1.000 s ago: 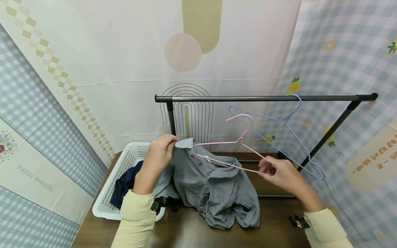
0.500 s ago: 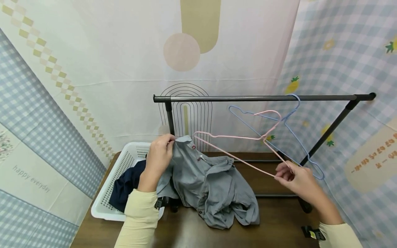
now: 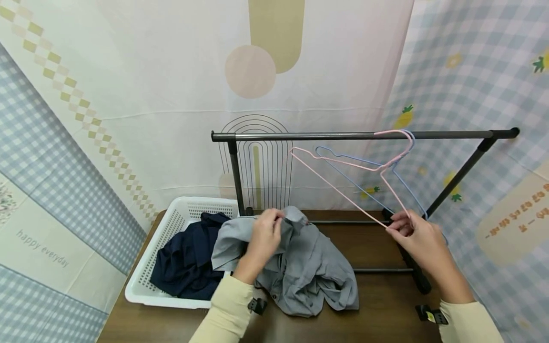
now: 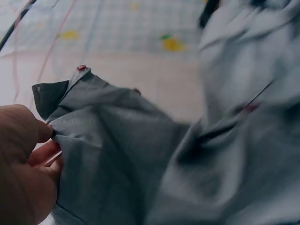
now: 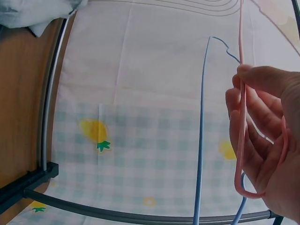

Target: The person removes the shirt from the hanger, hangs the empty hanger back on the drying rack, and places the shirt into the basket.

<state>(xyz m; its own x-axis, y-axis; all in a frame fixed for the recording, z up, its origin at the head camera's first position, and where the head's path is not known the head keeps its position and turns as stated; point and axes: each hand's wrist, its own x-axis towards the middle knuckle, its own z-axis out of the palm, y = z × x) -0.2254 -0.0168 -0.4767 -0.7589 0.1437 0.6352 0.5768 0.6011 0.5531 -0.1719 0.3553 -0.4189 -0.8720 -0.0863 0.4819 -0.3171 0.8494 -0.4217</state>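
Note:
My left hand [image 3: 262,238] pinches a grey button-up shirt [image 3: 315,271] near its collar, thumb against fingers. In the left wrist view, a red button [image 4: 81,68] shows beside the held cloth. The shirt lies bunched on the table, partly draped over the basket's right edge. My right hand [image 3: 422,240] grips the right end of a pink hanger [image 5: 242,122], whose body slants up to the left. In the head view the pink hook overlaps the black rail [image 3: 300,136], right beside the hook of a blue hanger [image 5: 201,117].
A white perforated basket [image 3: 139,281] stands at the left with a navy garment [image 3: 188,257] inside. The black rack's legs and lower bars stand on the brown table [image 3: 377,305] behind the shirt. Patterned cloth hangs at the back and sides.
The pink hanger has come out of the shirt's neck, moving right and up to the rail. My left hand has lowered the collar and shifted right, exposing more of the navy garment.

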